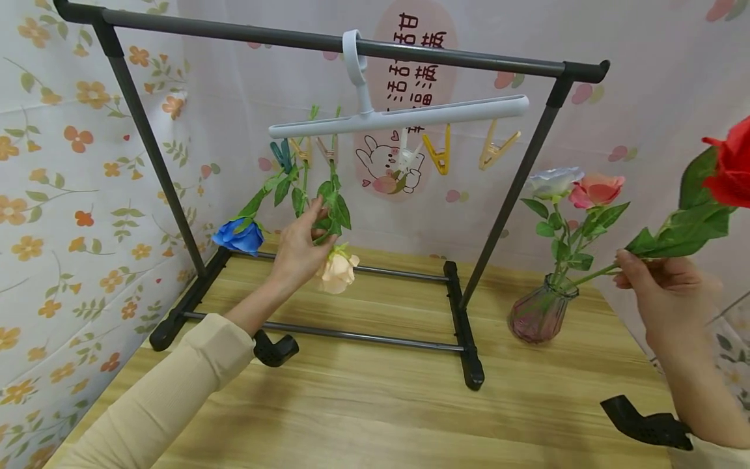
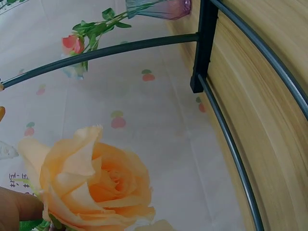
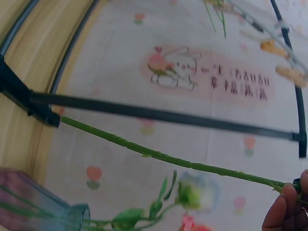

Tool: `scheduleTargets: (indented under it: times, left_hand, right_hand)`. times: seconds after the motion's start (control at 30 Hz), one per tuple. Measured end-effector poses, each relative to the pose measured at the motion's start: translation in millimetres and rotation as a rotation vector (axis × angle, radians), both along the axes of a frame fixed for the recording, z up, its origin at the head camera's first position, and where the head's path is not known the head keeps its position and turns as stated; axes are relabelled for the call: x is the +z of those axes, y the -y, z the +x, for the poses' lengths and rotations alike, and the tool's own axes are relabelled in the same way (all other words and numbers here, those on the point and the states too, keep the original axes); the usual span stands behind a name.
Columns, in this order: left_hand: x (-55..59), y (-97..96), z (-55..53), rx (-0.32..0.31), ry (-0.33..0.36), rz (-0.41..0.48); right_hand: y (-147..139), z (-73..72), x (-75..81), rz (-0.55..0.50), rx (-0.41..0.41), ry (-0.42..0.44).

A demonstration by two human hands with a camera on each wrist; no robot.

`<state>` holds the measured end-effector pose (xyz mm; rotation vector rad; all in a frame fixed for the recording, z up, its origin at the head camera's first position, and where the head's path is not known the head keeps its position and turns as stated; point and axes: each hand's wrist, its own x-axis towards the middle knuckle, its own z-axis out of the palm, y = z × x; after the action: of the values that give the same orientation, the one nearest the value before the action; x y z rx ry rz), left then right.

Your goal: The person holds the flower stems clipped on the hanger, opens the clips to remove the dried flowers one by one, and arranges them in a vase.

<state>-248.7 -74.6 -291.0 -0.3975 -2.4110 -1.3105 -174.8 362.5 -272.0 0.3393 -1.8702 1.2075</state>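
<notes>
Beside a blue rose point(image 1: 240, 237) at left, the left hand point(image 1: 297, 251) pinches the peach rose point(image 1: 337, 271) above its bloom; tugging could loosen its clip point(image 1: 326, 150). Farther right, the vase point(image 1: 539, 319) could topple if the right hand point(image 1: 670, 293), pinching the red rose point(image 1: 732, 170) by its stem, bumps it.

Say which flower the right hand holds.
The red rose with green leaves, in the right hand. The bluish-white flower and coral-pink flower stand in the purplish glass vase; the blue flower and peach flower hang below the white plastic hanger.
</notes>
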Motion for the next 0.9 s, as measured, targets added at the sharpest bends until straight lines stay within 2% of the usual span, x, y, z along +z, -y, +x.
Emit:
scheduleTargets:
  times: [0.07,0.13,0.2,0.37,0.47,0.57,0.63,0.8,0.9]
  left_hand:
    - [-0.2,0.9,0.3,-0.005,0.000,0.005]
    - [-0.6,1.7,0.6,-0.011,0.010,0.010]
    - [-1.4,2.6,0.5,-0.013,0.016,0.013]
    - [-2.8,4.1,-0.3,-0.010,0.007,0.002]
    - [-3.2,4.6,-0.2,-0.010,0.011,-0.002]
    - [-3.6,4.7,-0.2,-0.009,0.019,-0.009]
    - [-3.8,4.6,-0.2,-0.006,0.023,-0.015]
    - [-4.3,3.9,0.0,-0.005,0.031,-0.017]
    - [-4.4,3.6,0.3,-0.010,0.039,-0.014]
  right_hand:
    - [-9,-0.3,1.5,-0.061,-0.070,0.039]
    - [-18,-1.0,3.1,-0.076,-0.157,0.072]
    - [-26,-1.2,5.2,-0.092,-0.253,0.141]
    - [-45,-6.1,7.0,-0.185,-0.331,0.196]
    - [-54,-11.3,7.3,-0.297,-0.309,0.185]
    - [-61,-17.2,7.0,-0.450,-0.213,0.140]
    - [-64,-20.1,6.0,-0.516,-0.169,0.118]
    - [-70,-24.4,2.9,-0.551,-0.171,0.122]
    - [-74,-28.5,2.8,-0.606,-0.158,0.118]
